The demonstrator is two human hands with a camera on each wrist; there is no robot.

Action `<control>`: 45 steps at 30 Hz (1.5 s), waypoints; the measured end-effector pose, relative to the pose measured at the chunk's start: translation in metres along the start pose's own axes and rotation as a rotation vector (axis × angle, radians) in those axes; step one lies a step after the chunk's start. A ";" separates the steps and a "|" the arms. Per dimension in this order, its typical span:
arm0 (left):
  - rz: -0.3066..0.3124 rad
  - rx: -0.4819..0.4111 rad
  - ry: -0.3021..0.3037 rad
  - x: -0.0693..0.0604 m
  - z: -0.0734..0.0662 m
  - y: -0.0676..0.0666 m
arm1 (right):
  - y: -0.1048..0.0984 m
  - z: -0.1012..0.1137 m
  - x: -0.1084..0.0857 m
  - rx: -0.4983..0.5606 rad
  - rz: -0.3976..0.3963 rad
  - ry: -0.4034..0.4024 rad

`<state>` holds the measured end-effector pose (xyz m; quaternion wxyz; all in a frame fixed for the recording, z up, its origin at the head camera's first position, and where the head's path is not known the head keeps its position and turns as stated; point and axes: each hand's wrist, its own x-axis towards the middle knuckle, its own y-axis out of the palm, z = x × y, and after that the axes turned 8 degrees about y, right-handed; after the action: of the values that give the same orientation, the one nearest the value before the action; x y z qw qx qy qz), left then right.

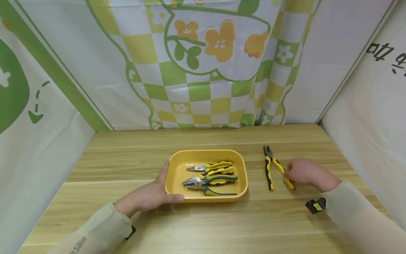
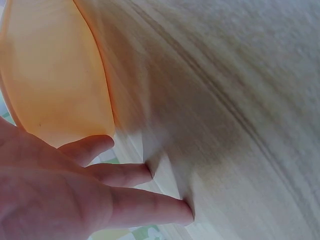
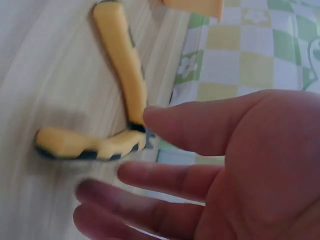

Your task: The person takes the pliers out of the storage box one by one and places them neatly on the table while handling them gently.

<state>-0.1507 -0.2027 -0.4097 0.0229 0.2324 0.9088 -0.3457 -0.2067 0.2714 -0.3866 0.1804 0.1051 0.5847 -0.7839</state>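
Observation:
A yellow plastic tray (image 1: 206, 200) holds needle-nose pliers (image 1: 197, 168) with yellow-and-black handles and, lower down, pliers with green-and-yellow handles (image 1: 219, 193). Another yellow-and-black handle overlaps the green one. My left hand (image 1: 146, 194) rests against the tray's left end, thumb along the front side; in the left wrist view its straight fingers (image 2: 150, 205) reach down to the tabletop. Right of the tray, yellow-and-black pliers (image 1: 269, 152) lie with handles spread. My right hand (image 1: 304, 171) is beside their right handle (image 3: 85, 144), thumb and fingers apart, with nothing held.
The wooden table (image 1: 120, 155) runs back to a green-and-yellow checked curtain (image 1: 203, 91). White fabric walls (image 1: 364, 106) stand on both sides. A black strap device (image 1: 316, 205) is on the right wrist.

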 end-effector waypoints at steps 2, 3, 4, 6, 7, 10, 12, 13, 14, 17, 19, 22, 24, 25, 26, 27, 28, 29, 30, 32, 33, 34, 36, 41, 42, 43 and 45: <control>0.000 -0.002 0.017 0.000 0.001 0.000 | -0.001 0.008 0.002 -0.050 -0.041 -0.011; 0.002 -0.004 0.024 0.000 0.001 0.000 | -0.001 0.012 0.003 -0.071 -0.054 -0.015; 0.003 -0.004 0.031 0.000 0.001 -0.001 | -0.001 0.017 0.004 -0.087 -0.063 -0.013; 0.002 -0.004 0.031 0.000 0.002 -0.001 | 0.001 0.025 0.007 -0.113 -0.073 -0.004; 0.002 -0.004 0.031 0.001 0.002 -0.001 | 0.003 0.029 0.008 -0.114 -0.073 0.007; 0.000 -0.007 0.025 0.001 0.003 0.000 | 0.008 0.038 0.013 -0.111 -0.075 0.036; 0.001 -0.009 0.028 0.001 0.003 0.000 | 0.012 0.043 0.016 -0.103 -0.078 0.052; 0.000 -0.012 0.025 0.001 0.003 0.000 | 0.013 0.045 0.017 -0.105 -0.083 0.054; 0.002 -0.015 0.029 0.001 0.003 0.000 | 0.014 0.046 0.018 -0.111 -0.089 0.056; 0.003 -0.020 0.036 0.001 0.003 0.000 | 0.017 0.049 0.019 -0.135 -0.097 0.059; 0.003 -0.024 0.036 0.001 0.003 0.000 | 0.018 0.050 0.018 -0.163 -0.093 0.056; 0.003 -0.024 0.031 0.001 0.003 0.000 | 0.019 0.050 0.017 -0.195 -0.082 0.055; 0.002 -0.019 0.024 0.000 0.002 0.000 | 0.019 0.050 0.017 -0.206 -0.078 0.050; 0.002 -0.016 0.020 0.000 0.002 0.000 | 0.019 0.050 0.016 -0.207 -0.077 0.048; 0.002 -0.014 0.018 0.000 0.002 0.000 | 0.019 0.050 0.016 -0.209 -0.080 0.043; 0.002 -0.010 0.014 0.000 0.002 0.000 | 0.019 0.050 0.016 -0.210 -0.082 0.038; 0.001 -0.007 0.013 0.000 0.002 0.000 | 0.018 0.049 0.016 -0.212 -0.085 0.034; 0.000 -0.007 0.012 0.000 0.002 0.000 | 0.018 0.049 0.015 -0.212 -0.087 0.031; 0.001 -0.007 0.013 0.000 0.002 0.000 | 0.018 0.049 0.015 -0.211 -0.090 0.025; 0.000 -0.006 0.017 0.000 0.002 0.001 | 0.019 0.045 0.015 -0.202 -0.102 0.021; 0.000 -0.006 0.019 0.000 0.002 0.001 | 0.019 0.044 0.015 -0.193 -0.103 0.025; 0.000 -0.008 0.024 0.000 0.002 0.001 | 0.019 0.042 0.014 -0.182 -0.102 0.030; 0.000 -0.005 0.027 0.000 0.002 0.001 | 0.019 0.037 0.013 -0.170 -0.107 0.032; -0.002 0.001 0.025 0.000 0.001 0.001 | 0.015 0.021 0.008 -0.142 -0.106 0.055; -0.003 0.000 0.024 0.000 0.001 0.001 | 0.014 0.017 0.007 -0.138 -0.110 0.058; -0.003 0.002 0.024 0.000 0.001 0.001 | 0.014 0.012 0.006 -0.130 -0.108 0.067; -0.004 0.003 0.024 0.000 0.001 0.001 | 0.012 0.002 0.005 -0.140 -0.116 0.065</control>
<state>-0.1502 -0.2030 -0.4108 0.0109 0.2349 0.9089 -0.3443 -0.2064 0.2657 -0.3986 0.1226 0.0834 0.6488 -0.7464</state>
